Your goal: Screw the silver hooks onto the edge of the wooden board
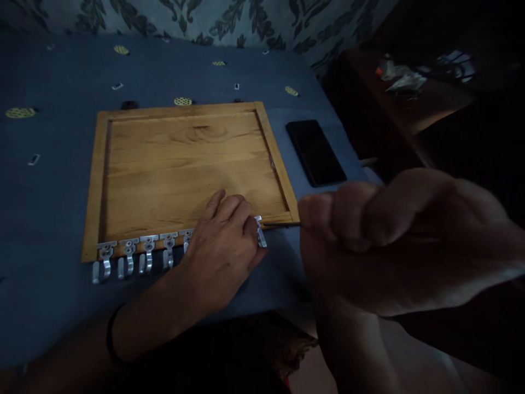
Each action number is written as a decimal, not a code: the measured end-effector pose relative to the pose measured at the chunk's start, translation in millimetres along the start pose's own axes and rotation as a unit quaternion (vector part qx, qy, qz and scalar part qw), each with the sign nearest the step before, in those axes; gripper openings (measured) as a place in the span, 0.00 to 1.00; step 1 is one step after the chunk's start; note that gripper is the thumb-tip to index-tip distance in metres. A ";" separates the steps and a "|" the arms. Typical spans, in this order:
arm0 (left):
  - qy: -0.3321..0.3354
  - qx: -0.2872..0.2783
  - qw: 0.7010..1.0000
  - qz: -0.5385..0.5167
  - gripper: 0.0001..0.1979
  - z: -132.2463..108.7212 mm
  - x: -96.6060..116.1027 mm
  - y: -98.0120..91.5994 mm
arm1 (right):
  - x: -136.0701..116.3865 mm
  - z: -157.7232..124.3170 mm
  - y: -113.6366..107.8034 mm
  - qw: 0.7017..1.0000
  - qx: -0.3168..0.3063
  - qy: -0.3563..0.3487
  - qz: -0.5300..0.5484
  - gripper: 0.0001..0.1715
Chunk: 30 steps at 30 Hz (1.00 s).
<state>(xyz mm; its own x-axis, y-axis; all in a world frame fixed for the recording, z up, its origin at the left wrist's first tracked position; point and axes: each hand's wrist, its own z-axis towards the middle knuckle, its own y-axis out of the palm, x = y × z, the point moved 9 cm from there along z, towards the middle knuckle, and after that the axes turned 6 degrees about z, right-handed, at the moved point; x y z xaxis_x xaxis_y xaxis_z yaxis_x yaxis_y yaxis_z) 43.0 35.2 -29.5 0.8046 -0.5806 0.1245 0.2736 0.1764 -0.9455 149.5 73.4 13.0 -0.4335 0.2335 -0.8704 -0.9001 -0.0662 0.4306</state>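
A framed wooden board (184, 164) lies on the blue cloth, with a row of silver metal hooks (148, 253) along its near edge. Phillips screw heads show on several hooks. My left hand (221, 241) rests over the right part of this row, its fingers bent onto the board and its thumb at the rightmost hook (261, 234), gripping it against the edge. My right hand (394, 235) is closed in a fist around a screwdriver whose thin dark shaft (281, 224) points left at that hook. The handle is hidden in my palm.
A black phone (315, 153) lies right of the board on the bed-like blue cloth (53, 202). Patterned cloth or wall (246, 24) runs along the back. At the far right a dark wooden table (438, 109) holds crumpled plastic (406, 76).
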 end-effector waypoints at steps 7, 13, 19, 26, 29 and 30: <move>0.002 0.009 1.000 0.001 0.11 0.4 1.9 -1.9 | 0.5 3.9 12.6 0.998 -0.037 -0.035 0.038 0.27; -0.001 0.012 1.000 -0.001 0.11 1.3 1.4 -3.1 | 5.1 8.8 21.6 0.997 -0.024 -0.035 0.065 0.24; -0.004 0.009 1.000 0.003 0.12 0.4 0.7 -1.5 | 8.9 10.2 20.1 0.996 -0.023 -0.040 0.079 0.22; -0.001 0.013 1.000 0.001 0.12 0.6 0.8 -3.2 | 11.7 10.8 14.9 0.999 0.013 -0.026 0.041 0.20; -0.001 0.011 1.000 -0.003 0.12 1.2 0.7 -3.8 | 11.4 9.5 15.4 0.998 0.025 -0.039 0.053 0.19; -0.002 0.009 1.000 -0.004 0.11 1.4 0.6 -3.9 | 11.5 9.0 16.1 0.997 0.024 -0.043 0.057 0.20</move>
<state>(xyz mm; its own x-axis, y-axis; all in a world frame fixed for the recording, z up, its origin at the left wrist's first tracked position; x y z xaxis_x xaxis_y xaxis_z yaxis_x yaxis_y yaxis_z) 43.2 35.3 -25.4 0.8043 -0.5790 0.1339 0.2900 0.1856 -0.9389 130.5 83.7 12.1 -0.5261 0.3097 -0.7920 -0.8411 -0.0520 0.5384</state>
